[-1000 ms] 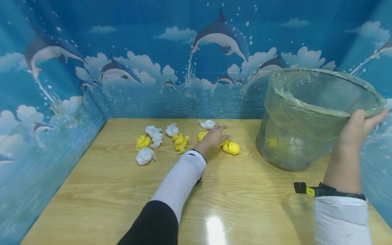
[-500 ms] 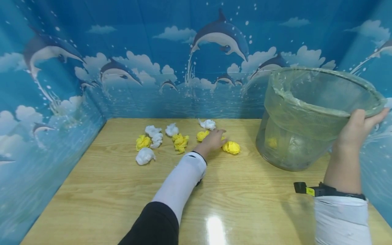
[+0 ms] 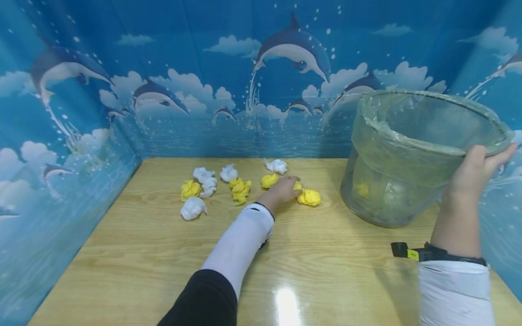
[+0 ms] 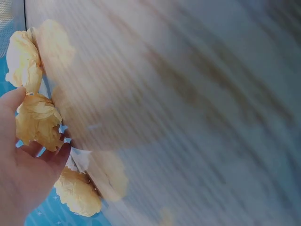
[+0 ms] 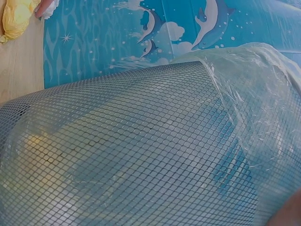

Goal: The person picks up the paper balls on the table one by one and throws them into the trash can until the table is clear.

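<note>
My left hand (image 3: 284,189) reaches to the middle of the table, its thumb and fingers curled round a crumpled yellow paper ball (image 4: 38,123). Most of that ball is hidden by the hand in the head view. Right beside it lies another yellow paper ball (image 3: 310,197), and a third yellow one (image 3: 269,181) is on the hand's other side. At the right, my right hand (image 3: 469,176) grips the rim of a mesh wastebasket (image 3: 408,156) with a translucent green liner folded over its edge. The basket stands tilted towards that hand. Yellow and white shapes show through its mesh.
On the wooden table (image 3: 163,262), several crumpled balls lie left of the hand, among them a white one (image 3: 193,208) and a yellow one (image 3: 240,189). Another white ball (image 3: 276,165) sits near the back edge. A dolphin-print curtain (image 3: 195,54) encloses the back and sides.
My left hand has drawn back slightly towards me and closed round the yellow paper ball, and the neighbouring ball shifted a little. The right hand and the wastebasket have stayed still.
</note>
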A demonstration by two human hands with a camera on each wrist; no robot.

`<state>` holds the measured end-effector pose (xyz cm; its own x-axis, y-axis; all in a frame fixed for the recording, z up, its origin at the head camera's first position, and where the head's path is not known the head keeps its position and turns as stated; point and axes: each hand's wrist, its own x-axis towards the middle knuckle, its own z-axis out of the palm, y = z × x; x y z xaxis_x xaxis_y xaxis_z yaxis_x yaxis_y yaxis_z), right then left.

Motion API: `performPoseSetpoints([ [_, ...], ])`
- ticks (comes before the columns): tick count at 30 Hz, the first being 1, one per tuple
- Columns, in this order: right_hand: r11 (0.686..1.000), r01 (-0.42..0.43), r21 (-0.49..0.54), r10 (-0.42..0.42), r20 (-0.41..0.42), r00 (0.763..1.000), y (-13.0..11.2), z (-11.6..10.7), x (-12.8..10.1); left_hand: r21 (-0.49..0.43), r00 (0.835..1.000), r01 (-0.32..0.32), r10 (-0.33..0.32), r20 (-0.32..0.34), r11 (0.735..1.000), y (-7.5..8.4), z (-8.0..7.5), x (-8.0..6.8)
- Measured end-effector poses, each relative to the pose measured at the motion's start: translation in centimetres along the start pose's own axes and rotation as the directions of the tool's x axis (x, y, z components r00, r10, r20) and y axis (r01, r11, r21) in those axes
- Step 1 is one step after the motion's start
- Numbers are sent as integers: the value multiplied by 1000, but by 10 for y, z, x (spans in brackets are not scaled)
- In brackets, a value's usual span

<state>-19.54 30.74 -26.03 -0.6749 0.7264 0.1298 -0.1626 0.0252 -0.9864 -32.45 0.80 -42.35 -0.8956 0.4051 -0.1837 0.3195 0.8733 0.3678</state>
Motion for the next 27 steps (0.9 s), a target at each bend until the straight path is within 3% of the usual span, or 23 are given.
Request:
performPoseSetpoints([
  [9,1000,1,15,-1,-7,1000,2,0,1,43,999,-45,44,12,998,-2,2,0],
  [27,1000,-6,16,7,-7,1000,2,0,5,38,999,-31,30,22,999,-2,3,1],
])
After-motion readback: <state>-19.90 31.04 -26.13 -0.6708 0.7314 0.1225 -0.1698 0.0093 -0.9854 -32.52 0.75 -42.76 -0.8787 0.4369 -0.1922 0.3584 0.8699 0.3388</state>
